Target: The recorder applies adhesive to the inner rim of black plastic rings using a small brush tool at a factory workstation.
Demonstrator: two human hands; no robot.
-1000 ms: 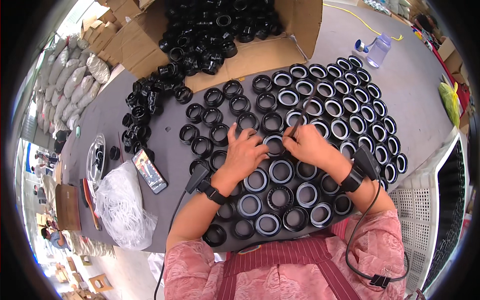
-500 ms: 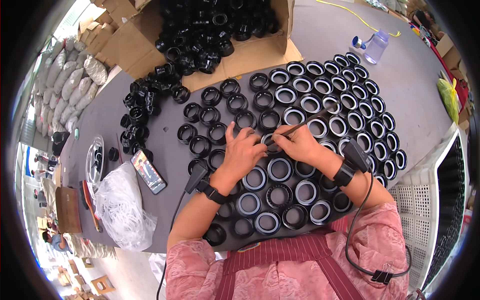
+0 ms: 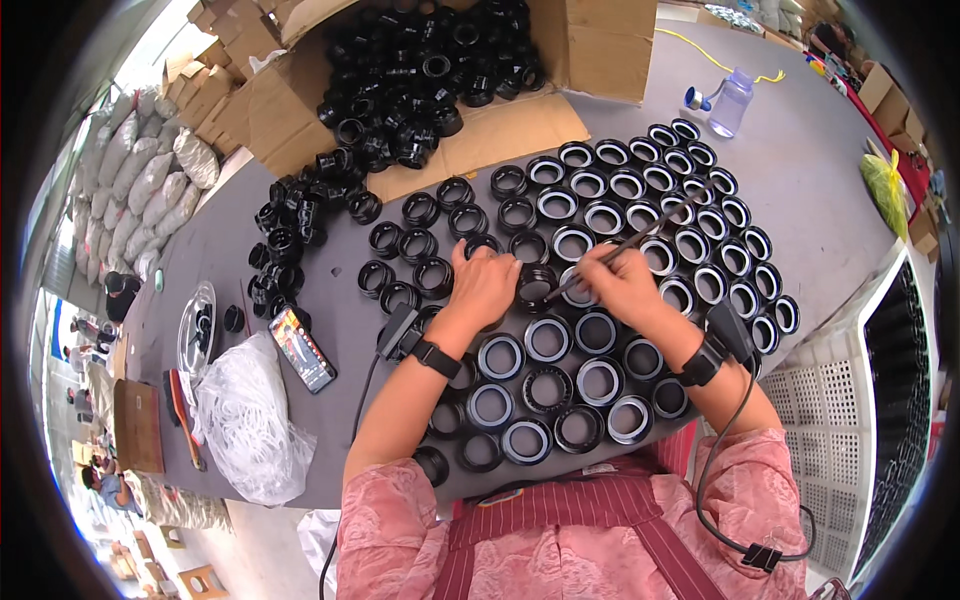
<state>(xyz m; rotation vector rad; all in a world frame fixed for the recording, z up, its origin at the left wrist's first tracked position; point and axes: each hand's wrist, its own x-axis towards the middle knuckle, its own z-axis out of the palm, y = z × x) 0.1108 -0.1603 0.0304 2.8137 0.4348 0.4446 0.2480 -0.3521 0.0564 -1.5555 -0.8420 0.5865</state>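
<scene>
My right hand (image 3: 622, 285) pinches a slim dark stick (image 3: 640, 232), which slants from the upper right down to its lower tip beside a black ring (image 3: 537, 290). That ring is tilted, and the curled fingers of my left hand (image 3: 484, 288) hold its left edge. A finger of the same hand also reaches another black ring (image 3: 482, 243) just beyond. Around both hands stand rows of similar black rings; many, such as one ring (image 3: 549, 341), show a pale grey-white inner band, while those at the left (image 3: 418, 246) are plain black.
An open cardboard box (image 3: 610, 50) spills a heap of black rings (image 3: 400, 90) at the back. To the left lie a phone (image 3: 300, 350), a clear plastic bag (image 3: 250, 420), a brush (image 3: 183, 415) and a tray (image 3: 197, 320). A bottle (image 3: 731, 103) stands back right; a white crate (image 3: 825, 410) is at right.
The right hand and stick have drawn slightly right, away from the left hand. The ring at my left fingers now shows tilted. The whole view has shifted a little.
</scene>
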